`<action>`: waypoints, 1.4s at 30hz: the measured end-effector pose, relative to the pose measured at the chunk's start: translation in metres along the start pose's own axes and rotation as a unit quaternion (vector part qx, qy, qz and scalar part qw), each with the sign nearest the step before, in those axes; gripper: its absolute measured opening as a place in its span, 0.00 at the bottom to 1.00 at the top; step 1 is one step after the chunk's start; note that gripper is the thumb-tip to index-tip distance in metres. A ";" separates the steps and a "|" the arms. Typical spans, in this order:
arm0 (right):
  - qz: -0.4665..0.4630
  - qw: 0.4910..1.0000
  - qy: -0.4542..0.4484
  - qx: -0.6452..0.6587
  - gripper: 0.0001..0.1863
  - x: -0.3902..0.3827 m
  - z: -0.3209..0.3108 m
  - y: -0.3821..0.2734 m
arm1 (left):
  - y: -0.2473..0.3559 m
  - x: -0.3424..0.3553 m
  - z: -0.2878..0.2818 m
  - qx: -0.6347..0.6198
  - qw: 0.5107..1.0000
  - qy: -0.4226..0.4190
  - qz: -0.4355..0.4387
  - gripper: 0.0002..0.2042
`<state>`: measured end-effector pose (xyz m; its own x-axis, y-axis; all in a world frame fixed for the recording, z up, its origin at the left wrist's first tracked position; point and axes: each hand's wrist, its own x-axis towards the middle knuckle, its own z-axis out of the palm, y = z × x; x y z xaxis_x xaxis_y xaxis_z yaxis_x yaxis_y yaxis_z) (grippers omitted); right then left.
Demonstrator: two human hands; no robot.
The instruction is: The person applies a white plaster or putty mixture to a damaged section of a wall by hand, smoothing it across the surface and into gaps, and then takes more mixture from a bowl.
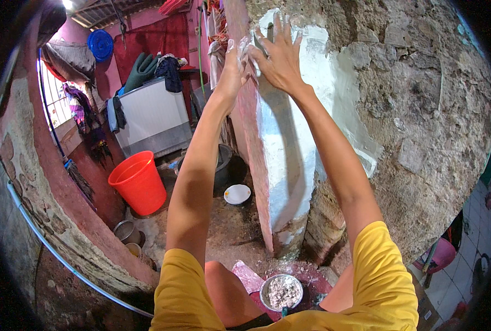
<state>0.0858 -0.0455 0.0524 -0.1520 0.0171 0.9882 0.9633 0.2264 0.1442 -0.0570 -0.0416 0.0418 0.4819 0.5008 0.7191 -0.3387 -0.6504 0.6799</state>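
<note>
Both my arms reach up to the rough wall's narrow end, where a smooth white coat of plaster (pixel 289 149) covers the surface. My right hand (pixel 281 60) lies on the white coat near its top, fingers spread and smeared with white. At the wall's left edge, my left hand (pixel 237 69) points upward beside the right one, its whitened fingers stretched and apart, with no tool visible in it. Low between my knees sits a metal bowl (pixel 263 298) of lumpy white paste (pixel 283 290).
Bare, crumbly wall (pixel 422 127) spreads to the right. Behind the left edge stand a red bucket (pixel 140 185), a black tub (pixel 222 171), a white plate-like dish (pixel 237 194) and a white appliance (pixel 154 116). A light-blue hose (pixel 55 245) curves along the lower left.
</note>
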 end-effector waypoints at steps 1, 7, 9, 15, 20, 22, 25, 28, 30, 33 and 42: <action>0.001 1.000 0.011 0.003 0.35 0.000 -0.002 0.002 | 0.000 0.002 0.000 0.015 1.000 -0.003 0.001 0.39; 0.004 1.000 0.015 -0.005 0.33 0.003 0.003 0.003 | -0.005 0.025 0.000 0.070 0.997 0.003 0.021 0.39; -0.011 1.000 0.007 -0.001 0.30 0.000 0.001 0.001 | 0.000 0.023 0.003 0.084 0.996 0.010 0.017 0.40; -0.001 0.998 0.055 0.008 0.24 0.004 -0.013 0.006 | 0.007 0.018 0.004 0.063 0.998 0.029 0.008 0.40; -0.031 0.999 0.030 -0.014 0.22 -0.001 -0.009 0.010 | 0.012 0.015 0.004 0.059 0.998 -0.006 0.012 0.42; -0.016 0.999 0.029 -0.002 0.22 -0.002 -0.015 0.011 | 0.014 0.013 0.003 0.058 0.998 -0.009 0.012 0.42; 0.016 0.995 0.084 0.052 0.21 0.003 -0.012 0.016 | 0.012 0.016 0.003 0.054 0.998 -0.010 0.014 0.43; 0.003 0.999 0.023 0.027 0.20 0.000 -0.006 0.011 | 0.007 0.020 0.000 0.056 0.998 -0.008 0.015 0.43; 0.005 1.000 0.019 0.014 0.24 0.000 -0.010 0.011 | 0.006 0.020 -0.004 0.056 0.998 -0.009 0.011 0.43; 0.033 0.998 0.053 0.010 0.27 0.002 -0.007 0.020 | 0.003 0.022 -0.002 0.059 0.998 -0.001 0.013 0.42; -0.099 0.967 0.007 -0.234 0.25 0.004 -0.031 0.032 | 0.005 0.013 0.001 0.069 0.997 -0.002 0.026 0.41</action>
<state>0.1228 -0.0689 0.0621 -0.3437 0.0049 0.9391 0.9110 -0.2411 0.3347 -0.0511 -0.0387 0.0545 0.4709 0.4621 0.7515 -0.2483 -0.7480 0.6155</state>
